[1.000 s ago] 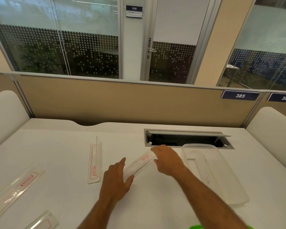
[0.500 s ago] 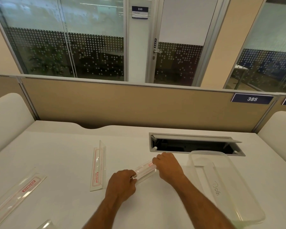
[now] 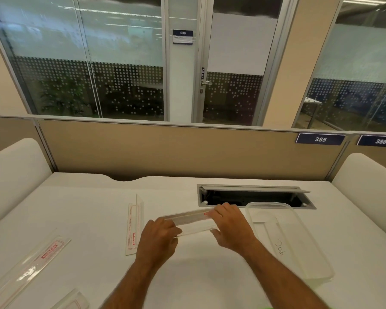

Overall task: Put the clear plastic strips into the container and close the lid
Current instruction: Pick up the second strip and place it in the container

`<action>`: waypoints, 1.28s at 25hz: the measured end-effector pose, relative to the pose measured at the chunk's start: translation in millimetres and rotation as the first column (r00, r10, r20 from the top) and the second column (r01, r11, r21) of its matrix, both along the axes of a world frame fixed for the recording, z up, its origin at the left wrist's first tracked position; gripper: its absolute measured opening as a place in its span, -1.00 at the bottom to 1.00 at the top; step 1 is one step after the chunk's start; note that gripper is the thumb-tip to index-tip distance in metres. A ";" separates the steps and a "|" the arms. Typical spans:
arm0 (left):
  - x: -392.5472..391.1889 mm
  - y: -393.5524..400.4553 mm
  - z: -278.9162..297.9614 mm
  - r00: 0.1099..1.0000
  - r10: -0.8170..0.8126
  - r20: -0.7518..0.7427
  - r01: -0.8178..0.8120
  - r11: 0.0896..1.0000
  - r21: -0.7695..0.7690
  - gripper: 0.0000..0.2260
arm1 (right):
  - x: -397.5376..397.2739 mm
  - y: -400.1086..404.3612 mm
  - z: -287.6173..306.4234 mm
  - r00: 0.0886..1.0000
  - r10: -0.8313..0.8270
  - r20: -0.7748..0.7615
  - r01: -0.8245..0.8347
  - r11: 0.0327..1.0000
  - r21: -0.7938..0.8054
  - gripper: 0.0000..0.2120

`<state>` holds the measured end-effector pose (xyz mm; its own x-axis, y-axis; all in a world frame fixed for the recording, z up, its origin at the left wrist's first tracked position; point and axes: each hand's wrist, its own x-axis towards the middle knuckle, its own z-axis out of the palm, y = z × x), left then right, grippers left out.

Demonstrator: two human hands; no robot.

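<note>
Two forearms were seen reaching in from the near edge of the white desk (image 3: 98, 219). At the near left corner, part of a clear strip (image 3: 70, 301) was cut off by the frame, and a longer strip with a red label (image 3: 29, 264) lay flat just beyond it. A clear plastic strip (image 3: 191, 221) was held above the desk between both hands, roughly level and tilted slightly up to the right. Its left end was gripped by the left hand (image 3: 159, 238), fingers curled round it; its right end was pinched by the right hand (image 3: 232, 228), fingers over the top and thumb beneath. Another strip (image 3: 134, 226) lay on the desk to the left of the hands, one long side folded upright. The clear container (image 3: 285, 239) was set to the right, open, with handwriting visible on it; a strip seemed to lie inside. Behind it, an open cable tray (image 3: 254, 197) was recessed into the desk, and a beige partition (image 3: 176, 150) stood beyond.
</note>
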<state>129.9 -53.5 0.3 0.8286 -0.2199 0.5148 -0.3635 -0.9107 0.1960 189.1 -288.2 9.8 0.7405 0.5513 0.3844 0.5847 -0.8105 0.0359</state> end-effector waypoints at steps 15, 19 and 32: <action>-64.4 21.8 22.0 0.979 0.174 0.107 -0.124 0.923 -0.363 -0.49 | -55.0 -1.4 40.1 0.986 0.042 -0.163 -0.017 0.989 0.147 -0.45; -71.4 16.7 40.7 0.936 0.139 -0.323 -0.349 0.473 -0.809 -0.32 | -63.8 -0.8 43.0 0.998 0.054 0.032 -0.058 0.992 0.113 -0.50; -82.3 20.7 38.1 0.937 -0.220 -0.271 -0.259 0.080 -0.962 -0.76 | -80.8 -0.1 37.3 0.996 0.061 -0.063 -0.038 0.950 0.310 -0.48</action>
<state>47.5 -32.8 38.4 0.9539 0.3001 -0.0034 -0.0586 0.1975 0.9786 108.3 -288.3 47.1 0.7470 0.4507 0.4887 0.6163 -0.7453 -0.2545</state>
